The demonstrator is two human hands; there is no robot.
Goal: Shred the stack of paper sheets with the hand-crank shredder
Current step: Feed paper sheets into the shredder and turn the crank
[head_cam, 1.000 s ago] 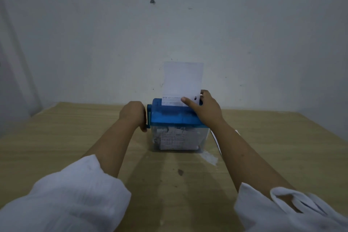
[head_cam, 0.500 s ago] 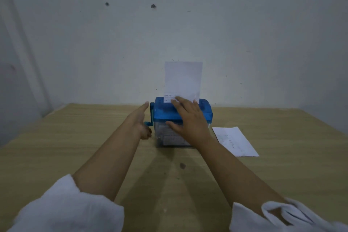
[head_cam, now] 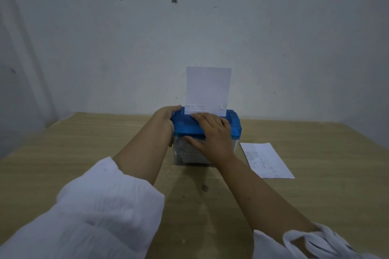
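A small shredder with a blue lid and a clear bin stands at the middle of the wooden table. One white sheet stands upright in its slot, printed lines near its lower edge. My left hand is at the lid's upper left corner, fingers curled round the crank handle, which the hand hides. My right hand lies flat on the lid with straight fingers, its thumb down the bin's front. Shredded paper shows inside the bin.
Printed paper sheets lie flat on the table just right of the shredder. A plain wall rises right behind the table's far edge. White sleeves cover both forearms near the camera.
My right hand let go of the sheet's lower edge and now presses flat on the lid. My left hand rose from low beside the shredder to the lid's top left corner.
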